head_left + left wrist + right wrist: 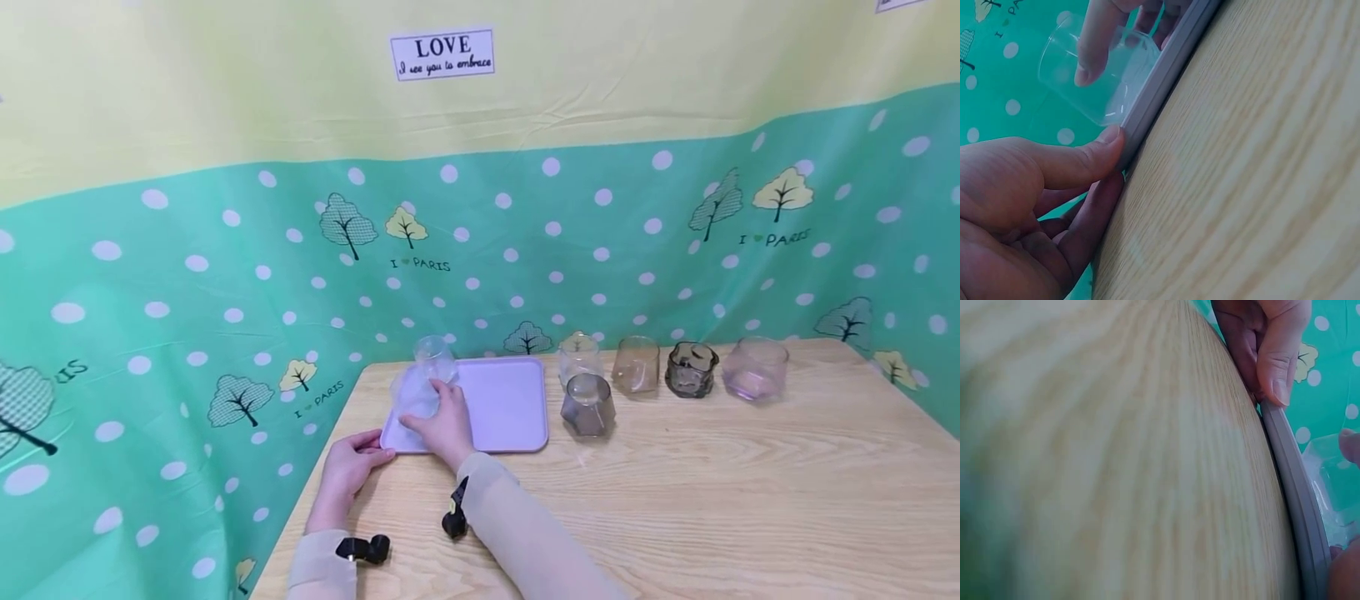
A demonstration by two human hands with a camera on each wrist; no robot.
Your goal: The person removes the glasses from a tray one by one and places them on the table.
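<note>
A lavender tray [506,408] lies at the table's left side. My left hand [348,471] pinches its near left corner; in the left wrist view the thumb [1094,156] presses the tray's rim [1147,94] from above, with fingers below. My right hand [447,427] reaches over the tray and grips a clear glass [408,390] near the left edge, thumb and fingers on either side of it. That clear glass [1060,65] also shows beyond the rim in the left wrist view. Behind it, another clear glass [435,354] stands toward the tray's back left.
Right of the tray stand a clear glass [580,358], a grey faceted glass [588,408], an amber glass [637,367], a dark wavy glass [691,371] and a pinkish glass [756,371]. A patterned curtain [480,275] hangs close behind and left of the wooden table [712,500].
</note>
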